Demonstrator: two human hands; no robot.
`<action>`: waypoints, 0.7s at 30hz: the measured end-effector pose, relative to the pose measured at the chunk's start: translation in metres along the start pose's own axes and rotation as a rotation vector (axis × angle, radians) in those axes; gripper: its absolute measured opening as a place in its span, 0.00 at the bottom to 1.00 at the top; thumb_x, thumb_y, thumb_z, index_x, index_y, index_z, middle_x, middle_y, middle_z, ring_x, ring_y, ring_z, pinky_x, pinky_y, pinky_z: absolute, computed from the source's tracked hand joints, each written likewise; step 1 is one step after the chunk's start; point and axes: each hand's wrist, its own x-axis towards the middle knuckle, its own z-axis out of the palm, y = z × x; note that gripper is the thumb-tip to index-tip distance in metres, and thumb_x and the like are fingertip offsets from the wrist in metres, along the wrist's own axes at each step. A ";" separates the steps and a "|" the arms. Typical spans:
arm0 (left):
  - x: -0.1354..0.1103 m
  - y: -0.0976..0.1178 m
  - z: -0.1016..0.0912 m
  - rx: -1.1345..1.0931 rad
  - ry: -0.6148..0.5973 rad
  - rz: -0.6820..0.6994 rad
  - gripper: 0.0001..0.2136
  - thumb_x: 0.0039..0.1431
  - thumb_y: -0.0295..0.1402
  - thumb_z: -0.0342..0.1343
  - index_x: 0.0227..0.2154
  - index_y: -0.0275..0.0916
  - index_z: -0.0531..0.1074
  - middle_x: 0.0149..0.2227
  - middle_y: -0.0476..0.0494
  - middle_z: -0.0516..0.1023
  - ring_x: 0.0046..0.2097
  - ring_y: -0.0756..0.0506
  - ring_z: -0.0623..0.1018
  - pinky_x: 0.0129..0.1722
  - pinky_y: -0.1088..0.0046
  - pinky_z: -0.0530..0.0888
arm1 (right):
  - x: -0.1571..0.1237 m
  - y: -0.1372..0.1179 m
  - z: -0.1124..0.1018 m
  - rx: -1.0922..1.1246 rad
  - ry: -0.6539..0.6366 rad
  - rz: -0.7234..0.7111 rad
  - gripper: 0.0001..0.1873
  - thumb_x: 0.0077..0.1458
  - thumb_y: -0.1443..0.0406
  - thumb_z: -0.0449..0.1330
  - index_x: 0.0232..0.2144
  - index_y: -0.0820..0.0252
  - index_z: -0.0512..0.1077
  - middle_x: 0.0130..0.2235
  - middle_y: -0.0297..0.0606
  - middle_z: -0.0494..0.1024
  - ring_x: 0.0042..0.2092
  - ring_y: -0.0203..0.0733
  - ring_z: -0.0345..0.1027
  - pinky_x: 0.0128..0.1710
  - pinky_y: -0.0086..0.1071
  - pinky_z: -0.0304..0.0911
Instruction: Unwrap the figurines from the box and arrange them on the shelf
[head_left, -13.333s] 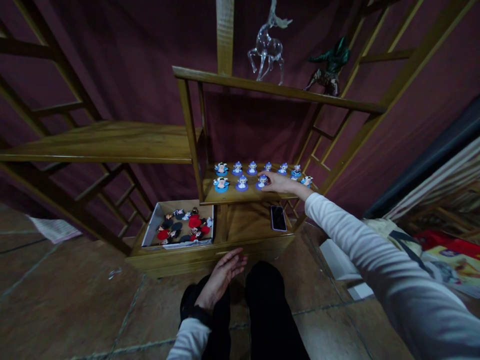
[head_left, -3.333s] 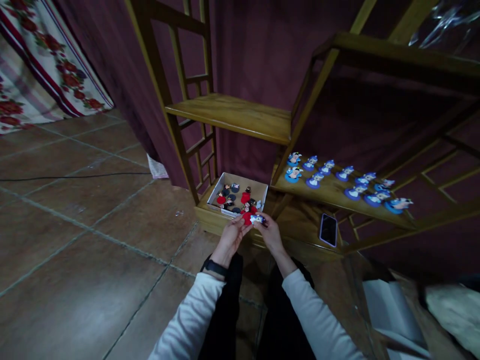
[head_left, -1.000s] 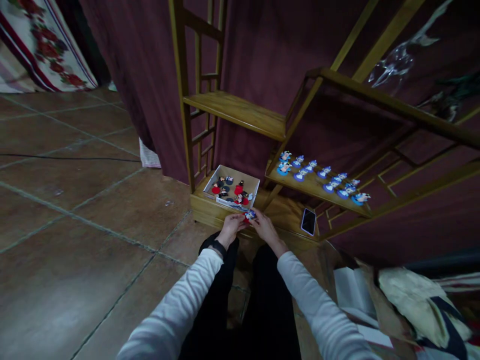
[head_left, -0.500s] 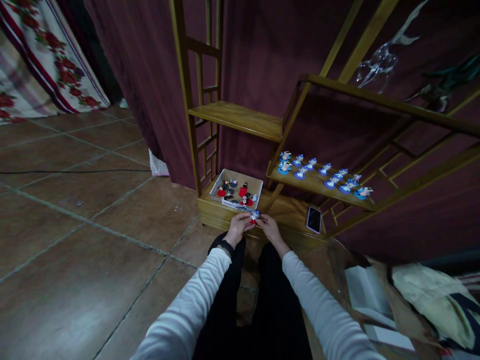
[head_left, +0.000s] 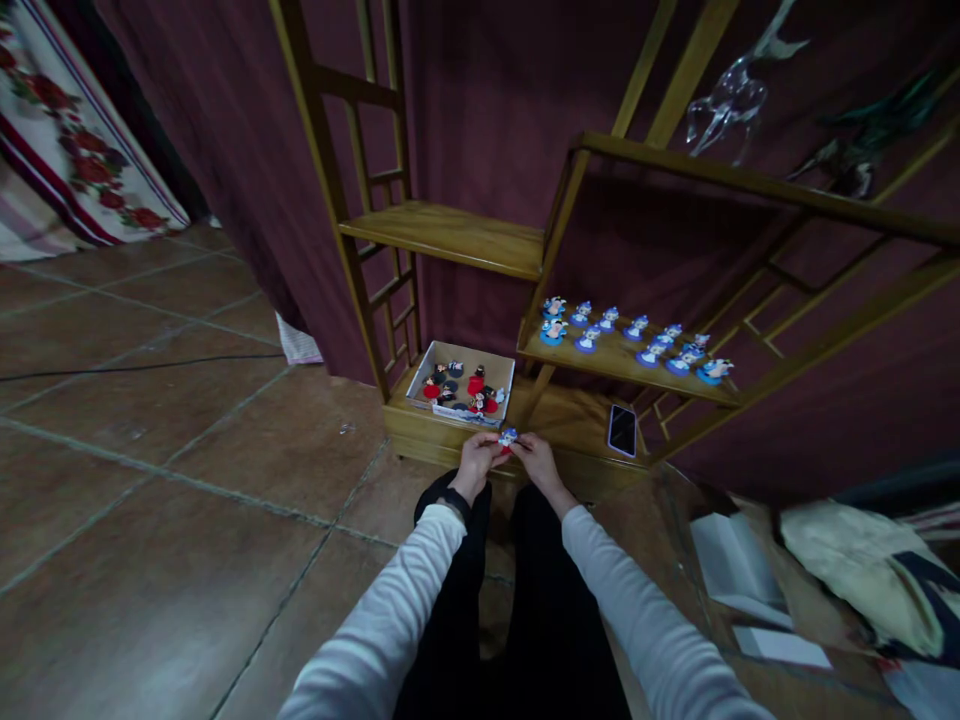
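Observation:
Between my two hands is a small figurine point(head_left: 508, 437) with a blue and white top and a red base. My left hand point(head_left: 477, 461) pinches it from the left, and my right hand point(head_left: 538, 458) grips it from the right. Just beyond my hands, a shallow cardboard box point(head_left: 511, 385) holds several more figurines with red, black and dark bases. Up and to the right, several blue and white figurines point(head_left: 587, 339) stand in two rough rows on a wooden shelf point(head_left: 622, 362).
A phone point(head_left: 622, 430) lies on the low wooden ledge at right. Above are an upper shelf point(head_left: 450, 235) and a clear glass deer point(head_left: 731, 105). White packaging point(head_left: 739, 565) and a pale cloth bag point(head_left: 847, 565) lie on the floor at right. A cable point(head_left: 150, 365) crosses the tiles at left.
The view has shifted slightly, so the shelves and box appear further left. Both hands keep the figurine in nearly the same spot before me.

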 end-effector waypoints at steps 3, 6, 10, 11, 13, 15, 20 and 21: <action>0.002 -0.002 0.002 0.026 -0.031 -0.054 0.08 0.45 0.21 0.61 0.29 0.33 0.70 0.25 0.44 0.77 0.28 0.49 0.78 0.37 0.66 0.76 | -0.007 -0.001 -0.004 0.099 -0.002 0.036 0.10 0.45 0.60 0.60 0.29 0.59 0.75 0.32 0.36 0.77 0.35 0.41 0.70 0.39 0.34 0.64; 0.002 -0.002 0.004 0.054 -0.063 -0.098 0.07 0.47 0.23 0.60 0.30 0.33 0.69 0.25 0.43 0.77 0.28 0.48 0.78 0.35 0.68 0.76 | -0.014 -0.002 -0.008 0.261 0.038 0.076 0.14 0.44 0.59 0.60 0.35 0.58 0.74 0.37 0.37 0.78 0.38 0.42 0.71 0.42 0.35 0.64; 0.001 -0.007 0.009 0.055 -0.093 -0.126 0.07 0.47 0.24 0.61 0.30 0.32 0.70 0.26 0.42 0.77 0.28 0.48 0.78 0.35 0.68 0.77 | -0.020 0.001 -0.012 0.296 0.083 0.096 0.16 0.44 0.59 0.61 0.37 0.57 0.74 0.39 0.38 0.79 0.41 0.43 0.71 0.45 0.37 0.64; 0.001 -0.009 0.010 0.055 -0.092 -0.124 0.07 0.47 0.24 0.61 0.29 0.31 0.70 0.26 0.42 0.77 0.27 0.48 0.78 0.34 0.68 0.77 | -0.020 0.003 -0.013 0.271 0.078 0.098 0.15 0.44 0.59 0.60 0.37 0.57 0.75 0.39 0.37 0.79 0.41 0.43 0.71 0.45 0.37 0.64; 0.000 -0.013 0.014 0.055 -0.081 -0.104 0.07 0.46 0.24 0.62 0.29 0.31 0.70 0.25 0.42 0.77 0.27 0.49 0.78 0.34 0.69 0.77 | -0.020 0.007 -0.014 0.215 0.074 0.100 0.14 0.45 0.60 0.60 0.37 0.56 0.75 0.39 0.37 0.79 0.41 0.44 0.71 0.46 0.38 0.64; -0.001 -0.016 0.018 0.047 -0.059 -0.084 0.06 0.46 0.24 0.62 0.28 0.30 0.71 0.25 0.42 0.77 0.27 0.49 0.78 0.34 0.68 0.77 | -0.020 0.010 -0.015 0.176 0.083 0.108 0.14 0.45 0.60 0.59 0.36 0.56 0.76 0.38 0.36 0.79 0.40 0.45 0.72 0.46 0.39 0.64; -0.005 -0.022 0.028 0.019 0.019 -0.059 0.06 0.45 0.22 0.62 0.27 0.30 0.70 0.23 0.43 0.76 0.26 0.48 0.78 0.35 0.66 0.77 | -0.021 0.010 -0.020 0.142 0.125 0.115 0.11 0.45 0.61 0.58 0.32 0.56 0.77 0.35 0.35 0.80 0.39 0.46 0.72 0.43 0.39 0.65; -0.005 -0.023 0.030 0.016 0.031 -0.056 0.06 0.45 0.22 0.63 0.26 0.30 0.70 0.23 0.44 0.76 0.26 0.48 0.78 0.35 0.65 0.78 | -0.022 0.009 -0.021 0.132 0.132 0.111 0.11 0.45 0.61 0.58 0.31 0.56 0.77 0.34 0.35 0.80 0.38 0.46 0.72 0.42 0.38 0.65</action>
